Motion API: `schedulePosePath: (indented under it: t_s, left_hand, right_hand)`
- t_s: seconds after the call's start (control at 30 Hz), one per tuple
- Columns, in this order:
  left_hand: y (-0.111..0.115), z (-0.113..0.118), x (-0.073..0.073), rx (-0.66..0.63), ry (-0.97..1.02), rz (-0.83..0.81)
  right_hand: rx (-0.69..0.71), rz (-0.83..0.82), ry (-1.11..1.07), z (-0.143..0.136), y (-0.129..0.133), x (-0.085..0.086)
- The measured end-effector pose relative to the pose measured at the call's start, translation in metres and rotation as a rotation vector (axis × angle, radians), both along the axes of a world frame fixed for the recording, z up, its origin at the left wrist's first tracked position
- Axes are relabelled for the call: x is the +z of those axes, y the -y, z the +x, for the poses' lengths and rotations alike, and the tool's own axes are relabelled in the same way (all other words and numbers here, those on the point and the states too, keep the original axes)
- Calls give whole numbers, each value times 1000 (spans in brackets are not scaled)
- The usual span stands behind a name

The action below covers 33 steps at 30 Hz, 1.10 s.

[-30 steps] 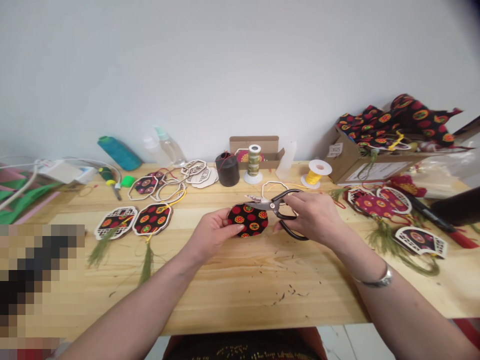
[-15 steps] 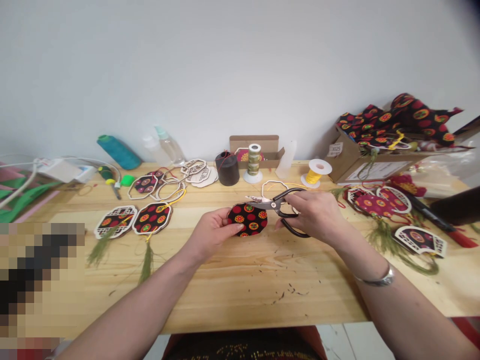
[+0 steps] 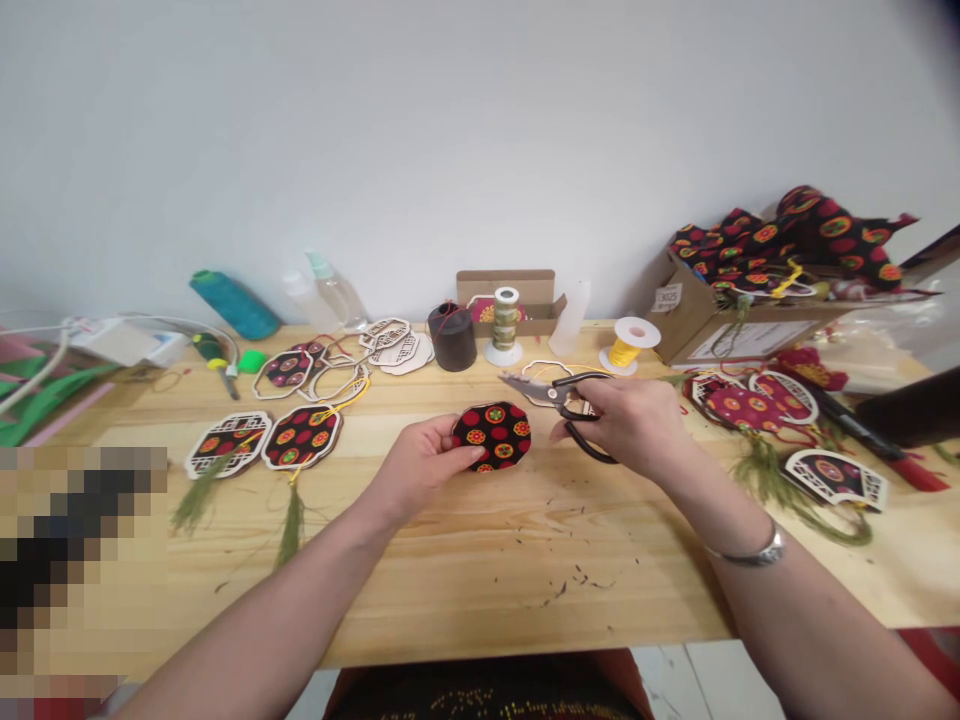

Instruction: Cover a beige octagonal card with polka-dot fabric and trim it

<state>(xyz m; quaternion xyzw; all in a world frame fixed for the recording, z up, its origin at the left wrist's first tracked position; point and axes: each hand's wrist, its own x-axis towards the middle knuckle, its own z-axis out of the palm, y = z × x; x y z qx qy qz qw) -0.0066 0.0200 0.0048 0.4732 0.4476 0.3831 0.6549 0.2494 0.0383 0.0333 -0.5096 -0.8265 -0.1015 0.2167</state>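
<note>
While the left hand (image 3: 424, 468) pinches a patterned fabric piece (image 3: 492, 437) at mid-table (image 3: 480, 580), flat, its long axis running left to right, the right hand (image 3: 628, 425) grips black scissors (image 3: 559, 397) (blades nearly closed), tips pointing left toward the far edge, just beyond the fabric

Desk (image 3: 480, 570) centre: fabric piece (image 3: 492, 436) in left hand (image 3: 424, 462) | scissors (image 3: 564, 404) in right hand (image 3: 630, 425), just right of piece | behind: thread spools (image 3: 507, 325), small box (image 3: 517, 295) | left: tasselled ornaments (image 3: 262, 440) | right: cardboard box (image 3: 720, 320) holding fabric, ornaments before it.
</note>
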Motion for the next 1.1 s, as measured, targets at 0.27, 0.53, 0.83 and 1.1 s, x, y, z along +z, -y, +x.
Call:
schedulePosePath:
  t_s: [0.27,0.53,0.83,1.1]
  left_hand:
    - [-1,0,0,22,34,-14]
    - [0,0,1,5,40,1]
    - [2,1,4,-3,-32,-4]
    - [2,3,5,-22,-71,8]
  right_hand:
    - [-169,-125,-183,-1,-5,-4]
    - [33,-302,-87,-4,3,9]
    - [141,-168,41,-4,5,9]
    - [141,-161,87,-3,6,7]
